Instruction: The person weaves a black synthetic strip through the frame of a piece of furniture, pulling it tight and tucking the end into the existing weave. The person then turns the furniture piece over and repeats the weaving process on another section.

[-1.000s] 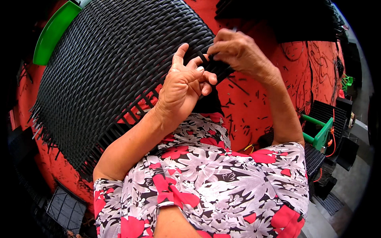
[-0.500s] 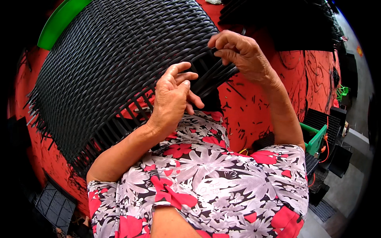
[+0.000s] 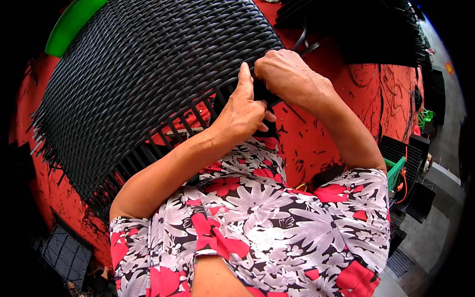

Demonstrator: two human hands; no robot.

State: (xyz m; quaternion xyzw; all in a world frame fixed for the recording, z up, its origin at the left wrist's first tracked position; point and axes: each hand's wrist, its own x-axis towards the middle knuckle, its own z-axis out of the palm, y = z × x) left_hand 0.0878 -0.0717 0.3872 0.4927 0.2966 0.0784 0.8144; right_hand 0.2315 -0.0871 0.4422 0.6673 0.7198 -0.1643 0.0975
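Observation:
A large panel of black woven strips (image 3: pixel 163 64) fills the upper left, its near edge ending in a row of bare uprights (image 3: pixel 180 119). My right hand (image 3: pixel 284 72) is closed at the panel's right corner, around a black weaving strip (image 3: pixel 303 40) whose loose end curves out beyond the knuckles. The fingertips of that hand are hidden. Just left of it, my left hand (image 3: pixel 242 109) has its index finger stretched up against the weave's edge. Its other fingers are loosely bent and apart, with nothing visible in them.
Red floor covering (image 3: pixel 307 133) is littered with black scraps. A green curved piece (image 3: pixel 71 27) borders the panel at the upper left. Dark stacked material (image 3: pixel 371 34) stands at the far right. A green frame (image 3: pixel 395 173) with an orange cord lies beyond my right elbow.
My right hand has turned over and closed into a fist near the corner, and the strip's end now curves out behind it. My left hand has moved up and right, index finger straightened.

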